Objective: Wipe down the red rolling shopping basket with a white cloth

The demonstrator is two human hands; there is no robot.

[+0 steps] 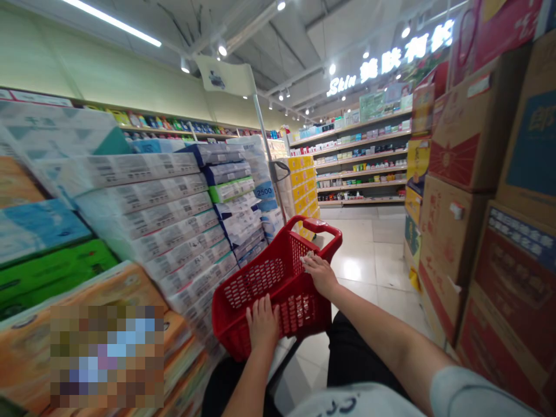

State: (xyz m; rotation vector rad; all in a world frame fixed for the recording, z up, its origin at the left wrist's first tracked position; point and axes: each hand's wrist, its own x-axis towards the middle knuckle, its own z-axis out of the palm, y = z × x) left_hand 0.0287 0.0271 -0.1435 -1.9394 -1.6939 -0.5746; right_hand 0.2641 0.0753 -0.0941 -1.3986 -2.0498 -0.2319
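A red plastic shopping basket cart (260, 284) with perforated sides stands right in front of me, with its handle at the far right end and a pole with a pale flag rising behind it. My left hand (263, 323) lies on the near rim with its fingers spread. Farther right, my right hand (319, 272) reaches over the rim near the handle, its fingers bent round something small and whitish that I cannot make out. No goods show inside the visible part of the basket.
Stacked tissue packs (169, 214) line the left side, close to the basket. Cardboard boxes (454, 231) are piled high on the right. A tiled floor aisle (358, 249) runs between them toward shelves (360, 153) of small goods. Yellow packs (304, 185) stand behind the basket.
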